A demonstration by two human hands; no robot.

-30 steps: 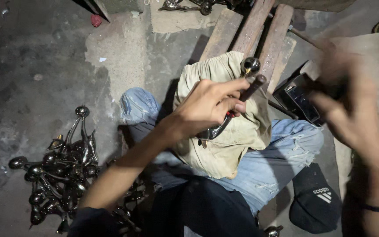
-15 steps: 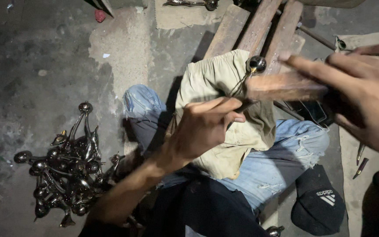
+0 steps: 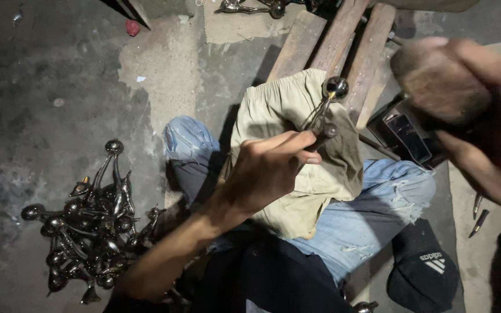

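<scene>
Item: dark metal ball-headed rod piece (image 3: pixel 327 107), resting on a khaki cloth (image 3: pixel 297 168) spread over the knee, centre of view. Left hand (image 3: pixel 268 168) clenches round its lower stem. Right hand (image 3: pixel 482 116), at 2 o'clock, grasps a brown wooden mallet (image 3: pixel 436 78); half a second ago the mallet lay across the piece, now it is raised clear, suggesting a stroke between blows. Heap of similar dark metal pieces (image 3: pixel 88 226) at 8 o'clock; wooden planks (image 3: pixel 343 35) at 12.
</scene>
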